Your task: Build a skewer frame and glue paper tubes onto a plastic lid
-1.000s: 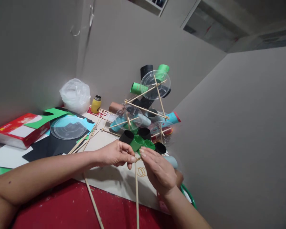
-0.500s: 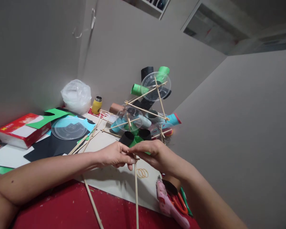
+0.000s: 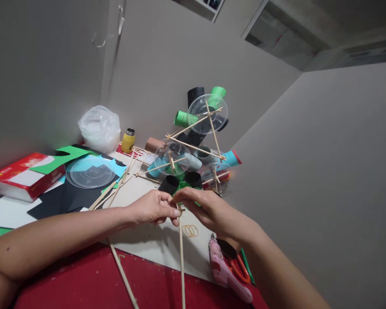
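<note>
My left hand (image 3: pixel 154 208) and my right hand (image 3: pixel 202 208) meet over a beige board (image 3: pixel 154 244), both pinching the top end of a long thin wooden stick (image 3: pixel 181 262) that runs toward me. A short crosspiece seems to sit at the pinched joint; the fingers hide it. Just beyond the hands stand green and black paper tubes (image 3: pixel 172 184). Behind them rises a frame of sticks, clear plastic lids and coloured tubes (image 3: pixel 196 137). Several rubber bands (image 3: pixel 189 231) lie on the board under my hands.
A pink glue gun (image 3: pixel 223 272) and orange-handled scissors (image 3: pixel 236 266) lie at the right. A second long stick (image 3: pixel 122 274) crosses the red floor (image 3: pixel 83 279). At the left are a clear lid (image 3: pixel 90 172) on black and green paper, a red box (image 3: pixel 24 176), a white bag (image 3: pixel 99 128), a yellow bottle (image 3: pixel 128 140).
My right hand turned from palm-down over the stick to pinching its tip from the right, uncovering the glue gun and scissors. The left hand stayed put.
</note>
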The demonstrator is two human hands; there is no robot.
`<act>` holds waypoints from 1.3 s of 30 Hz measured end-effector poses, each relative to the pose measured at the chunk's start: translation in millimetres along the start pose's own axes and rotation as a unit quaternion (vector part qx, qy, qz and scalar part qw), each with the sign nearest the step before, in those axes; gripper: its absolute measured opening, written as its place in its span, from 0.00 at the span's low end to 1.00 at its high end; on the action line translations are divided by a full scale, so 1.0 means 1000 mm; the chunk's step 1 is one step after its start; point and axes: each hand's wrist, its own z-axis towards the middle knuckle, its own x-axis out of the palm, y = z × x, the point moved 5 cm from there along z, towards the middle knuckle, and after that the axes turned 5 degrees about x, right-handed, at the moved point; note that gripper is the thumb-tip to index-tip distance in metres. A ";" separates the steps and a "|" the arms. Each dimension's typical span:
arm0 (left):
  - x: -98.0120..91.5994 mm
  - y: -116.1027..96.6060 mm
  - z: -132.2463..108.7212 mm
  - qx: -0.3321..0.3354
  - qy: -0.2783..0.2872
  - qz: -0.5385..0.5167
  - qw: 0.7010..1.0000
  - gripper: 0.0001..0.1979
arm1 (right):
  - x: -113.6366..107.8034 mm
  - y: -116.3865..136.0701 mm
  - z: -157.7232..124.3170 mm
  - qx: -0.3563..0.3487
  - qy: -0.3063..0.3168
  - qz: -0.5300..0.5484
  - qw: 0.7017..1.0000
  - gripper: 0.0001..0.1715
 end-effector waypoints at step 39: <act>0.008 -0.013 -0.013 0.102 -0.081 0.066 0.989 0.16 | 0.007 -0.016 0.000 0.048 0.043 0.190 0.980 0.09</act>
